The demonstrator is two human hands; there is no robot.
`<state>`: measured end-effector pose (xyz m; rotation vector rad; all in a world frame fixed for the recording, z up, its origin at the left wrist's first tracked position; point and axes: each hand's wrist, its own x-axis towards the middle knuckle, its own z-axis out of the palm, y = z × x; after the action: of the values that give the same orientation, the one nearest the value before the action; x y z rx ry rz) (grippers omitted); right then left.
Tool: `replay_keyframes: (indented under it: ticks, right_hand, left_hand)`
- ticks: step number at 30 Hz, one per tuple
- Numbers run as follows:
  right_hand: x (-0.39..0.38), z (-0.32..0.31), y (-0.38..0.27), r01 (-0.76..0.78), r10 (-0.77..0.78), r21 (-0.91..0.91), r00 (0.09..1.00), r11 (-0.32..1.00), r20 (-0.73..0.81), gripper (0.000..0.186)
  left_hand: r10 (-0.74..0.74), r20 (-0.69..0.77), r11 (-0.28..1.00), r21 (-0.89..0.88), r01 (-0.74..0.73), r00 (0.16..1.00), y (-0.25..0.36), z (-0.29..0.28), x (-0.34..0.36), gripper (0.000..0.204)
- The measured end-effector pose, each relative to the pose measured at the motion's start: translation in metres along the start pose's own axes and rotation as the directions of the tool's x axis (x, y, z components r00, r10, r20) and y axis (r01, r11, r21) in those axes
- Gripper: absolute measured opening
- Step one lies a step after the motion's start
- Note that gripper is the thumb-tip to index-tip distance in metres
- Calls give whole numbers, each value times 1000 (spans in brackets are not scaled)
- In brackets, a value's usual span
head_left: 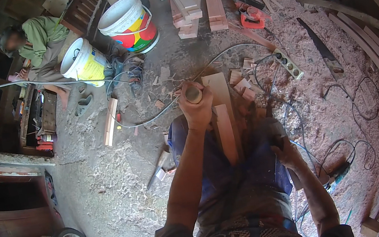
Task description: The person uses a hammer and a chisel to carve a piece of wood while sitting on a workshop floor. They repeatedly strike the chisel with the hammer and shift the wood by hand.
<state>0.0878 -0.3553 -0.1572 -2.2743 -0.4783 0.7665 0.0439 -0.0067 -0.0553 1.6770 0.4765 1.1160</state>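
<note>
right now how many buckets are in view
2. The larger multicoloured bucket stands upper left of centre; the smaller white-and-yellow bucket is just lower left of it. Others could be hidden.

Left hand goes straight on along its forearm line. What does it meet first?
Left hand: likely the grey cable curving across just beyond the knuckles. Depth is unclear, so it may pass above.

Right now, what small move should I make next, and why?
Perhaps steady the left hand before anything else: it grips a round-ended handle beside the pale board, while the right hand seems to hold something dark, too blurred to identify.
</note>
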Motion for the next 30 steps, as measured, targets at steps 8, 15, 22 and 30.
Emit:
replay_keyframes:
  ticks: [8, 15, 22, 30]
  right_hand:
    - [-10, -27, -55, 230, -223, 183, 973, 956, -61, 53]
    - [-19, -72, -184, 488, -481, 139, 873, 862, -83, 49]
    - [-26, -109, -273, 746, -788, -268, 607, 610, -105, 55]
    - [15, -92, -285, 600, -568, -596, 776, 533, 274, 49]
  left_hand:
    - [-44, -6, 999, 29, 44, 999, 8, 3, -5, 16]
    - [-7, -1, 996, 84, 7, 1000, 19, 10, -6, 18]
    - [99, 47, 991, 81, -103, 994, 21, 6, -9, 21]
    - [173, 112, 983, 40, -179, 979, 5, 13, -9, 29]
